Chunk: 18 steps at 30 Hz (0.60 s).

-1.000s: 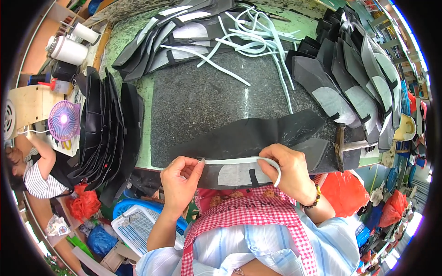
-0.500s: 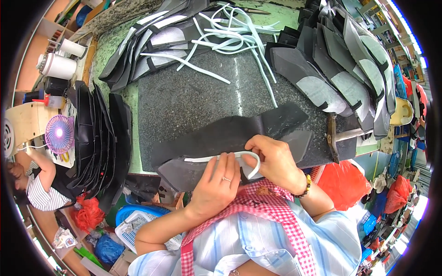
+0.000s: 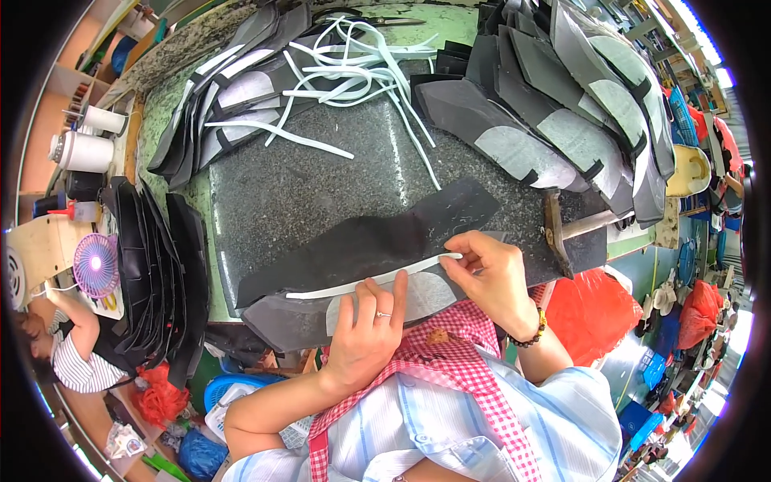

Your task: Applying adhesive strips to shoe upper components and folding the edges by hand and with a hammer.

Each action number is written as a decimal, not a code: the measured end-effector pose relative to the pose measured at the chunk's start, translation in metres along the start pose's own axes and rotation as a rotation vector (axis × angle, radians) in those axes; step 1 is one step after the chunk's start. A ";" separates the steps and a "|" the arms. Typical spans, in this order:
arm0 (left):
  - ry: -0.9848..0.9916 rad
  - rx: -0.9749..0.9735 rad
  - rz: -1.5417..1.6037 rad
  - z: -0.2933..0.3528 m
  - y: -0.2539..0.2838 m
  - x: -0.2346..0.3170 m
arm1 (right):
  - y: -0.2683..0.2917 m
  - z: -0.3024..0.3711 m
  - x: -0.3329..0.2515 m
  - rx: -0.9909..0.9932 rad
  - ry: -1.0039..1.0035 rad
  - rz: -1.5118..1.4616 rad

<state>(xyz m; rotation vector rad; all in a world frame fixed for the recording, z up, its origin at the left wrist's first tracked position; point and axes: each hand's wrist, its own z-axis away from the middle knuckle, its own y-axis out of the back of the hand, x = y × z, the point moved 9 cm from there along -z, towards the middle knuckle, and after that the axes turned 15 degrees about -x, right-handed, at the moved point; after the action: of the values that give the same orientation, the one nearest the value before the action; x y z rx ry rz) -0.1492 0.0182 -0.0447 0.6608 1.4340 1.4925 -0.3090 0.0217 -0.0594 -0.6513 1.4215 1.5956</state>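
The narrow white flexible strip (image 3: 341,287), curled moments ago, is now lying nearly straight, seemingly almost aligned, along the dark-grey panel (image 3: 277,321) at the bench's (image 3: 451,22) near edge; the right hand (image 3: 494,275) is pinching its end, the left hand's (image 3: 365,331) extended fingers resting alongside.

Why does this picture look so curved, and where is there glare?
Head view: straight edges bow near the black border, as fisheye lenses make them; a pale glare streak crosses the dark slab; patches at the right rim burn out white; the white strip looks clear.
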 end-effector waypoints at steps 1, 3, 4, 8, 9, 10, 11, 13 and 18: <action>-0.004 0.001 -0.003 0.000 0.000 0.002 | -0.001 -0.002 0.001 0.004 -0.007 0.017; 0.017 -0.053 -0.157 -0.001 -0.005 0.006 | 0.003 -0.004 0.001 0.013 -0.015 0.032; 0.014 -0.051 -0.160 -0.001 -0.003 0.006 | 0.006 -0.008 -0.001 -0.020 -0.058 0.152; 0.030 -0.048 -0.060 0.005 0.003 -0.010 | 0.025 -0.015 0.016 -0.117 -0.170 0.168; 0.012 -0.076 -0.017 0.004 0.005 -0.012 | 0.026 -0.013 0.019 -0.108 -0.176 0.165; 0.002 -0.072 -0.019 0.001 0.012 -0.013 | 0.025 -0.013 0.021 -0.120 -0.160 0.180; -0.027 -0.088 0.238 -0.008 0.018 -0.018 | 0.023 -0.011 0.022 -0.133 -0.145 0.196; -0.021 0.072 0.539 -0.028 0.030 -0.032 | 0.021 -0.010 0.019 -0.151 -0.130 0.143; 0.042 0.042 0.666 -0.072 0.022 -0.049 | 0.016 0.035 0.002 -0.143 0.342 0.156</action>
<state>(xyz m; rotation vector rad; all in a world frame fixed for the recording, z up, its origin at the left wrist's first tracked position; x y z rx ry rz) -0.1967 -0.0555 -0.0254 1.2205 1.3407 1.9877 -0.3184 0.0570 -0.0455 -0.9535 1.6469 1.7816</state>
